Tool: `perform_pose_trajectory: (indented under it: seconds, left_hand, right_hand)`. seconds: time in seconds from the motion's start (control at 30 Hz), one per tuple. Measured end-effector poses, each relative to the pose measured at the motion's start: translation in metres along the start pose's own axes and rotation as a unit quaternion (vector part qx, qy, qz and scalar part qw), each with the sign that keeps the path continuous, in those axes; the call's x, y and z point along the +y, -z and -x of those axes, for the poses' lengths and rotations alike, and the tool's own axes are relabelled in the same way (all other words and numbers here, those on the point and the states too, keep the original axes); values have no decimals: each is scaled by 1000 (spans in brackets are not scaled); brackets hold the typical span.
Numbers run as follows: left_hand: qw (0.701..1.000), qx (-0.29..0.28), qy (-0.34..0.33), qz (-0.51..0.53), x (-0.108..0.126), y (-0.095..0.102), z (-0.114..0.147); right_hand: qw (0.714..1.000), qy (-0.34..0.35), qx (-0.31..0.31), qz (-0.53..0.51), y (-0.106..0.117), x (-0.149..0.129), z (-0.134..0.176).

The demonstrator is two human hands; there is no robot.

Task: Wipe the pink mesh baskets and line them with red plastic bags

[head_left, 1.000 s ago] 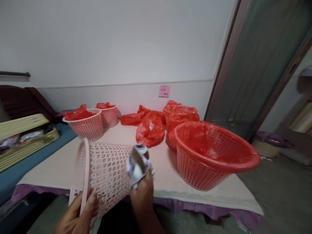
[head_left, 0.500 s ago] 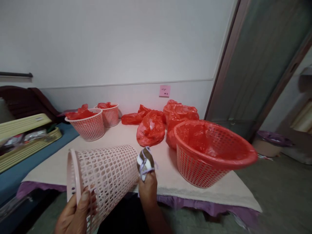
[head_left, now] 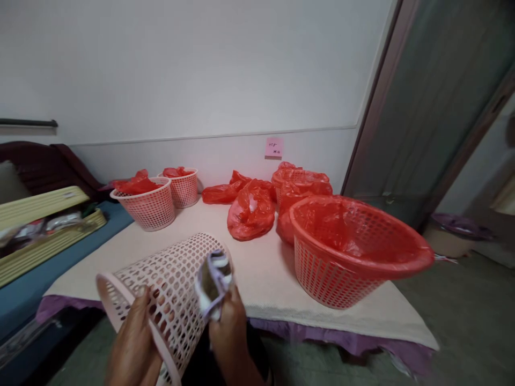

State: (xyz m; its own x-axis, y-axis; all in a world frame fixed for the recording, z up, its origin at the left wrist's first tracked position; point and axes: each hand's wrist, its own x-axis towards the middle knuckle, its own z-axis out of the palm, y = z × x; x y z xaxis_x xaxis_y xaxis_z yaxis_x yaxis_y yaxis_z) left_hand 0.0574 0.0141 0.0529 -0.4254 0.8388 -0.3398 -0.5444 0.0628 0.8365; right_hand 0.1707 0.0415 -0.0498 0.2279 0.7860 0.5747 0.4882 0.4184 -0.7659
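Note:
A pale pink plastic mesh wastebasket (head_left: 181,279) lies tilted on its side, its open rim toward me at lower left. My left hand (head_left: 139,340) grips that rim, thumb on the outer wall and fingers inside, partly seen through the holes. Bunched in my right hand (head_left: 230,321) is a cloth (head_left: 214,284), striped brown, white and purple, held against or just beside the basket's side near its base. Motion smears the cloth and right hand a little.
A large red basket (head_left: 333,281) lined with a red bag stands on the right of the cloth-covered table (head_left: 257,284). Behind are red plastic bags (head_left: 251,212). Two pink baskets (head_left: 151,206) holding red bags are at back left. A yellow box (head_left: 76,230) sits far left.
The cloth has moved left, from the basket's base onto its side. The basket has turned, its rim now facing more toward me, and the left hand sits higher on it.

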Motion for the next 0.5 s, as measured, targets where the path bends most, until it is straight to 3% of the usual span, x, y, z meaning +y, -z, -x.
perform_pose_trajectory:
  seconds: [0.13,0.33,0.5]
  left_hand:
    - [1000,-6,7,6,-11,6,-10]
    - [997,-64,-24,47,5,-10,-6]
    - [995,-74,-2,66,11,-20,-2]
  right_hand:
    - [997,-68,30,-36,1,11,-8]
    - [996,15,0,-93,-19,-37,41]
    - [996,-31,21,-81,-19,-31,50]
